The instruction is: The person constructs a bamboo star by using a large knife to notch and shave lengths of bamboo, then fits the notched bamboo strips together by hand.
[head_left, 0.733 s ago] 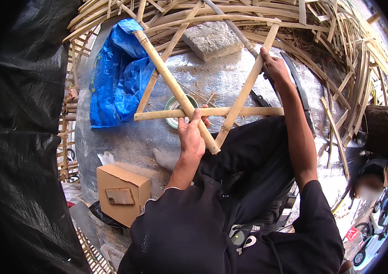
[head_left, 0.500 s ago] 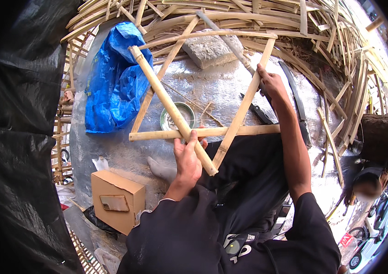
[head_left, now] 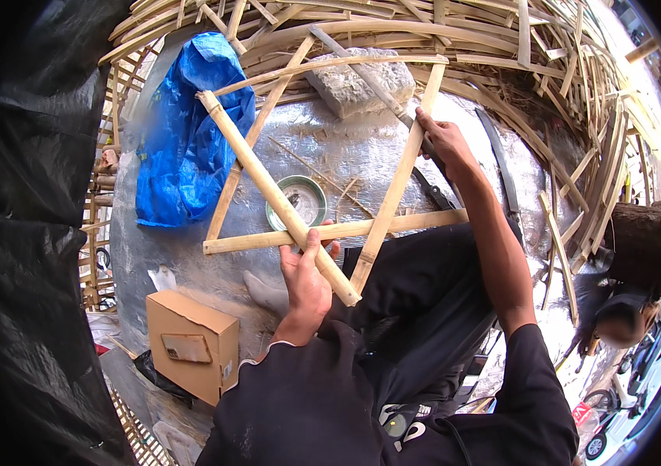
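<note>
You're looking at pale tan bamboo slats (head_left: 330,231) over a crinkled silver foil sheet (head_left: 361,155). The bag (head_left: 190,132) beside them is bright blue, the round tin (head_left: 299,200) green-rimmed, perhaps whitish inside. The box (head_left: 190,346) is plain brown cardboard, the stone block (head_left: 357,81) grey, your sleeves (head_left: 532,388) black.

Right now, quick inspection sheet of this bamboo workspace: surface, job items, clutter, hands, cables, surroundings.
Surface: silver foil-like sheet spread over the ground, wrinkled.
Job's things: bamboo strip frame of crossed slats, held up over the sheet.
Clutter: blue plastic bag, grey stone block, small round green tin, cardboard box, long dark blade lying on the sheet.
Hands: left hand grips the crossing of the slats; right hand grips an upright slat.
Cables: nothing seen.
Surroundings: heaps of bamboo strips, black tarp at left, log at right.
</note>
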The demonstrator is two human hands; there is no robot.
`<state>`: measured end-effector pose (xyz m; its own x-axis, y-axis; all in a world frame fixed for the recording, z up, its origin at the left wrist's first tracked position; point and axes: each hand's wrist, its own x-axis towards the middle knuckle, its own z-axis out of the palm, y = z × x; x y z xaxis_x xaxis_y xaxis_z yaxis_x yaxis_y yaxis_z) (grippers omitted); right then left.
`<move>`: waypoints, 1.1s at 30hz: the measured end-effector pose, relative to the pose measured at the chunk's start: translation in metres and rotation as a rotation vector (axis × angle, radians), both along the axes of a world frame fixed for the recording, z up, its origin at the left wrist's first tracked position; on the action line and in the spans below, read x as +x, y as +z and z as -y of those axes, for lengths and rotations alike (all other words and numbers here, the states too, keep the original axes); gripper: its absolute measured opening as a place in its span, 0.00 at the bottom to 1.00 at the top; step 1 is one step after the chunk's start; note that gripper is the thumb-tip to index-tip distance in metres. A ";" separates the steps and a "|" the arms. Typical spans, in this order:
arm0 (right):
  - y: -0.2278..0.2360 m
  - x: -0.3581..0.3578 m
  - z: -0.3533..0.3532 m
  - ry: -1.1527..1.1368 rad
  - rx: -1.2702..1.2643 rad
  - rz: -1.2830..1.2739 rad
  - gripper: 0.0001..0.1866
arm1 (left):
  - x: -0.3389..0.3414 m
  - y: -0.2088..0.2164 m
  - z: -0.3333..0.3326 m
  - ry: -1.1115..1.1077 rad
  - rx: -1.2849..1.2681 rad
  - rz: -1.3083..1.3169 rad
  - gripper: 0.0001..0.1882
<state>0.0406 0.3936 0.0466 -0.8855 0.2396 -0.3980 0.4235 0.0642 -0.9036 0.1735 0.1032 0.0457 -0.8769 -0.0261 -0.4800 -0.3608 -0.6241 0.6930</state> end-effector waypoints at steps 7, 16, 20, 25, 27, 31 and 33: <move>-0.003 -0.023 -0.021 0.451 -0.311 -0.044 0.37 | -0.008 0.011 0.036 0.045 -0.053 -0.018 0.20; -0.068 -0.161 -0.072 0.172 0.553 0.078 0.55 | -0.016 0.009 0.047 0.052 -0.081 0.005 0.20; -0.080 -0.167 -0.049 0.193 0.259 -0.073 0.33 | -0.011 0.020 0.051 0.086 -0.096 0.016 0.22; -0.091 -0.153 -0.055 0.181 0.070 0.011 0.24 | -0.020 0.032 0.060 0.085 -0.159 -0.090 0.22; -0.077 -0.135 -0.017 0.176 0.082 -0.001 0.24 | -0.022 0.037 0.069 0.136 -0.233 -0.128 0.21; -0.037 -0.124 0.002 0.098 0.178 0.007 0.28 | -0.028 0.052 0.063 0.140 -0.227 -0.174 0.22; -0.076 -0.152 -0.037 0.162 0.237 -0.035 0.34 | -0.029 0.047 0.055 0.109 -0.195 -0.172 0.22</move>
<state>-0.1110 0.4309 -0.0293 -0.9321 0.1769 -0.3161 0.3592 0.3395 -0.8693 0.1443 0.0486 0.0929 -0.9321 -0.2016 -0.3011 -0.1658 -0.5016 0.8491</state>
